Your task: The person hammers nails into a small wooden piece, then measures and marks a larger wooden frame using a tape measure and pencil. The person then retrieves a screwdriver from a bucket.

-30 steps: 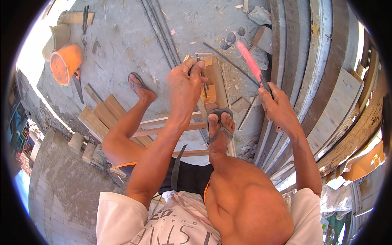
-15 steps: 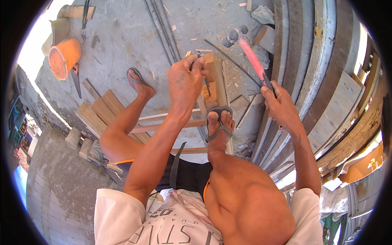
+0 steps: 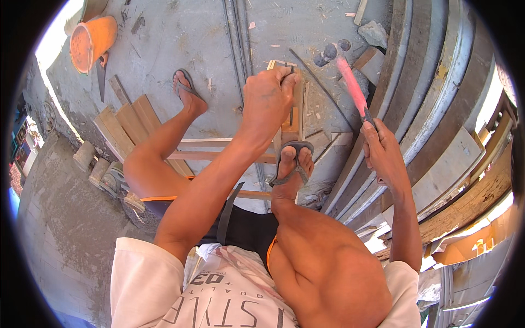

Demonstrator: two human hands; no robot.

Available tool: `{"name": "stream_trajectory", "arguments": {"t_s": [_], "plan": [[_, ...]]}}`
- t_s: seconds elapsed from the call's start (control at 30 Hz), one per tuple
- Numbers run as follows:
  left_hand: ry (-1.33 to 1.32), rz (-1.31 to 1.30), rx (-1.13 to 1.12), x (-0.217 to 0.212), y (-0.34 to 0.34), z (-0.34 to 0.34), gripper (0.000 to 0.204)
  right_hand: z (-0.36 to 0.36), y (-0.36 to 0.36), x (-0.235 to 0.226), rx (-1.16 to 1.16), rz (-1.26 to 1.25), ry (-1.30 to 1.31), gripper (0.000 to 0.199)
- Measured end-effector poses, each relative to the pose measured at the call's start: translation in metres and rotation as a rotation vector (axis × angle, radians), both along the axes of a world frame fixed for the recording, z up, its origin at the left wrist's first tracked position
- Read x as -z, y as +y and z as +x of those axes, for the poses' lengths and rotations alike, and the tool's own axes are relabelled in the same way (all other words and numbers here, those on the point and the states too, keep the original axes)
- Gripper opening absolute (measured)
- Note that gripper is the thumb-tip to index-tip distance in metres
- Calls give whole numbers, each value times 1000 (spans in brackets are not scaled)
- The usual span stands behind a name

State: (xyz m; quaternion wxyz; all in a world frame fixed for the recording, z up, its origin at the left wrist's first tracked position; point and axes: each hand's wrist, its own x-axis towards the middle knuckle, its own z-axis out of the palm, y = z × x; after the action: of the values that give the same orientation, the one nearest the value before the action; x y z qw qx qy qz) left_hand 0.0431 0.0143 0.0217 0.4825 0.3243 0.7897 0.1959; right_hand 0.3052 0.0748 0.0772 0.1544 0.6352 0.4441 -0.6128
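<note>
My left hand is closed around a narrow dark metal chisel. The chisel stands nearly upright over a light wooden beam, its lower end near the beam's upper face; I cannot tell whether it touches. To the right, my right hand grips the dark lower end of a hammer with a pink handle. The hammer's dark head is raised, apart from the chisel. My sandalled right foot rests at the near end of the beam.
Wooden rails run left from the beam. Several short boards lie by my left leg. An orange bucket and a handsaw are at the far left. Long planks line the right side. Dark metal rods lie on the floor.
The whole view has shifted, so most things appear farther right. The chisel now stands more upright in my left hand. The hammer stays raised in my right hand.
</note>
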Motion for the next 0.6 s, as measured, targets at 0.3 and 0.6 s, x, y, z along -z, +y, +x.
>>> {"name": "stream_trajectory", "arguments": {"t_s": [0.3,0.6], "plan": [[210,72,256,18,-24,11,25,-34,74,-69,-462,193,25,41],[255,34,267,16,-21,12,29,-81,132,-86,-535,442,94,47]]}}
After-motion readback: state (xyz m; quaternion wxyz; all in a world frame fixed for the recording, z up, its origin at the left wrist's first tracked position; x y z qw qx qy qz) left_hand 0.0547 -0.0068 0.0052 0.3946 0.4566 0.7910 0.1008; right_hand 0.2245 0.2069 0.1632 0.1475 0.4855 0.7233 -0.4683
